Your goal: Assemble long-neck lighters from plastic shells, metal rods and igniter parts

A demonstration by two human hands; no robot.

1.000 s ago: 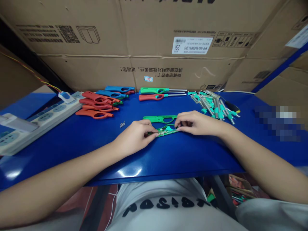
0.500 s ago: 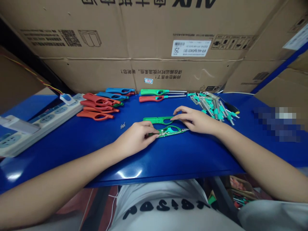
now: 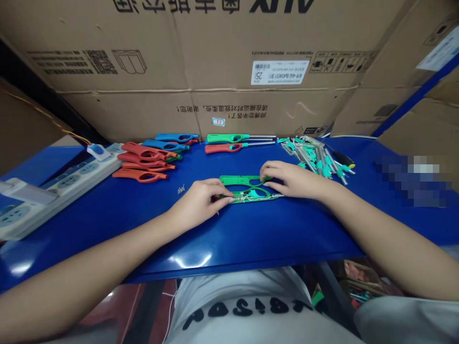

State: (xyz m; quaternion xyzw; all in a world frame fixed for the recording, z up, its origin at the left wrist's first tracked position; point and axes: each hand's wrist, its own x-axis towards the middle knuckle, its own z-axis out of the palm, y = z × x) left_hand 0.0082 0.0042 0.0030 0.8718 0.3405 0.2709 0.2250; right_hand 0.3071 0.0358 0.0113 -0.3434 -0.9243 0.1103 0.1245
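Observation:
An opened green stick lighter half (image 3: 256,199) lies on the blue table, with teal, white and metal parts inside. At its left end my left hand (image 3: 206,197) is closed, thumb and fingers pinching the handle end. Just behind it lies a second green shell half (image 3: 236,180) with a finger loop. My right hand (image 3: 290,179) has thumb and index finger closed around the right end of that shell half. The tip it holds is partly hidden by the fingers.
Red lighter shells (image 3: 143,165) and blue ones (image 3: 175,138) lie at the left, near a power strip (image 3: 68,184). Small screws (image 3: 181,189) sit beside my left hand. Finished-looking lighters (image 3: 225,138), teal-and-metal parts (image 3: 319,155) and a screwdriver (image 3: 342,158) lie before the cardboard (image 3: 215,76).
My right thumb and fingers have closed on the rear green shell half, which has shifted right and slightly turned. My left hand stays at the opened half's left end.

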